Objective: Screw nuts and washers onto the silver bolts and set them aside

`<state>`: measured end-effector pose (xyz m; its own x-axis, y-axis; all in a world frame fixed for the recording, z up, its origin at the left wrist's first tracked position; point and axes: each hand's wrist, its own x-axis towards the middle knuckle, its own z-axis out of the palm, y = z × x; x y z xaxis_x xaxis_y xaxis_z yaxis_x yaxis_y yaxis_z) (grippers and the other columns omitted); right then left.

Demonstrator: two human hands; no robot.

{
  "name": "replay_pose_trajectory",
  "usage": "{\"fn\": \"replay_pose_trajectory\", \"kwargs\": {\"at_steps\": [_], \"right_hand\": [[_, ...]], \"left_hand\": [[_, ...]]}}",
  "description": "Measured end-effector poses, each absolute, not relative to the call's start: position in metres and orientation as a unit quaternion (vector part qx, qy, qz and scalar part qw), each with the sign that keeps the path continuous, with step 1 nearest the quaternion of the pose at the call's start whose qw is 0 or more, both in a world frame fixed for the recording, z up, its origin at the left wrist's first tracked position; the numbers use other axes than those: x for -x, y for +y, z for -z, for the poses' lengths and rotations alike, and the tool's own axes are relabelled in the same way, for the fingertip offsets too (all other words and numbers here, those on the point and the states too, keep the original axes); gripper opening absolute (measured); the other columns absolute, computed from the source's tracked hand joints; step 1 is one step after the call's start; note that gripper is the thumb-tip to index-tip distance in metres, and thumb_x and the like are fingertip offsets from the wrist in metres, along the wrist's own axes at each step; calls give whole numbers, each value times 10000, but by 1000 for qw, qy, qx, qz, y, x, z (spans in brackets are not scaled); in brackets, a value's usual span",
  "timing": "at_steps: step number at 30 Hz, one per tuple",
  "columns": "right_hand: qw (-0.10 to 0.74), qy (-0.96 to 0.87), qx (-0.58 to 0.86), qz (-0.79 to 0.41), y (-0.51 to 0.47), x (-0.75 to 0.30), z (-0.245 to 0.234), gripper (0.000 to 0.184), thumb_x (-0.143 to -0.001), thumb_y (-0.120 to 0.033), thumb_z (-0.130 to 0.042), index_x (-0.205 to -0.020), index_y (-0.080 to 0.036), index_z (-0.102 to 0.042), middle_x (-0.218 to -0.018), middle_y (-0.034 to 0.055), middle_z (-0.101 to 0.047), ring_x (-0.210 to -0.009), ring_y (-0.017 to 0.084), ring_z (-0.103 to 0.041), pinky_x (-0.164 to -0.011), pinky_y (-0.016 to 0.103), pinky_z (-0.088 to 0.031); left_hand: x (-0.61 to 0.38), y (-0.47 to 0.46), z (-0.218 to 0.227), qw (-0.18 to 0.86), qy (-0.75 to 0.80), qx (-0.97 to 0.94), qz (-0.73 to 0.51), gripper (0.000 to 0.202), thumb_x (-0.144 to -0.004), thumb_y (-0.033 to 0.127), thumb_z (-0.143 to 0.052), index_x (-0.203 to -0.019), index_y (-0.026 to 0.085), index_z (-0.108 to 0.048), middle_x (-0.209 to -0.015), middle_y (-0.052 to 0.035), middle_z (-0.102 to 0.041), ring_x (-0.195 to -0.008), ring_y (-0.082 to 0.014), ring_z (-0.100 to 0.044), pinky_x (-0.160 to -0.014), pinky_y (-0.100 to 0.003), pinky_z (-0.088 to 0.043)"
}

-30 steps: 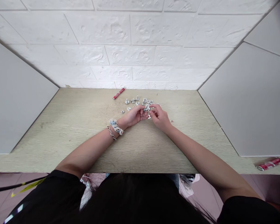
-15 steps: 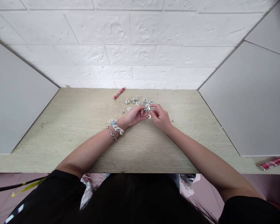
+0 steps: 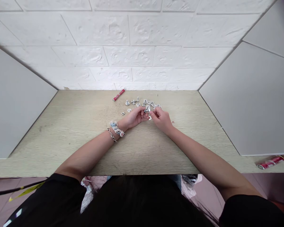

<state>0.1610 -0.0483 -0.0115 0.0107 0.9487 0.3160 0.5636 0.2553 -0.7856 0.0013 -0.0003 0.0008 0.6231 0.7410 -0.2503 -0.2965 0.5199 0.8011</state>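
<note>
A silver bolt [image 3: 147, 110] is held roughly sideways over the desk [image 3: 144, 151], between the thumb and fingers of the left hand [image 3: 136, 118]. Its right end is now met by the right hand [image 3: 162, 119], whose index finger, raised apart half a second ago, has been curled in towards the thumb. That grip has been narrowed, but whether anything is pinched in it cannot be told; both hands seem now to be engaged at the bolt. A pale washer [image 3: 150, 118] is seen just on the near side. Beyond, upright bolts [image 3: 127, 102] are scattered; a nut [image 3: 123, 113] is left of them, a red tube [image 3: 118, 95] farther off.
</note>
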Motion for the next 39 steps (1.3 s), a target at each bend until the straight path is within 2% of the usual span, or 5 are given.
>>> {"fn": "replay_pose_trajectory", "kwargs": {"at_steps": [9, 17, 28, 35, 39], "right_hand": [[450, -681, 539, -206, -48, -160, 11, 237, -823, -293, -512, -1044, -213, -542, -594, -51, -456, -517, 104, -406, -556, 238, -346], [435, -659, 560, -251, -48, -164, 12, 467, -919, -506, -343, -571, -195, -372, -511, -15, -403, -503, 111, -388, -532, 262, -304], [433, -688, 533, -233, -48, -161, 11, 252, -834, -304, -504, -1065, -218, -557, -617, -41, -531, -506, 102, -421, -550, 239, -347], [450, -656, 549, -257, -48, -166, 13, 497, -938, -492, -283, -597, -189, -480, -534, 2, -464, -536, 126, -448, -559, 268, -341], [468, -657, 544, -232, -49, -165, 13, 346, -908, -454, -388, -698, -196, -481, -557, -20, -460, -527, 115, -422, -543, 254, -328]], "left_hand": [[-2, -1, -1, 819, 294, -377, -318, 309, -827, 247, -525, -559, 148, -409, -635, -33, -588, -638, -114, -599, -772, -278, -486], [-2, 0, -1, 819, 303, -375, -311, 315, -832, 250, -517, -557, 150, -400, -620, -22, -573, -627, -113, -603, -738, -260, -480], [-3, -1, -2, 815, 301, -378, -319, 320, -838, 228, -506, -545, 146, -407, -621, -31, -574, -629, -106, -582, -758, -277, -482], [-2, -1, -3, 817, 299, -381, -312, 327, -846, 231, -488, -543, 147, -402, -618, -28, -568, -632, -113, -594, -746, -269, -475], [-3, -2, -5, 820, 300, -374, -311, 330, -856, 221, -470, -540, 145, -409, -605, -30, -564, -626, -115, -595, -746, -269, -477]]}}
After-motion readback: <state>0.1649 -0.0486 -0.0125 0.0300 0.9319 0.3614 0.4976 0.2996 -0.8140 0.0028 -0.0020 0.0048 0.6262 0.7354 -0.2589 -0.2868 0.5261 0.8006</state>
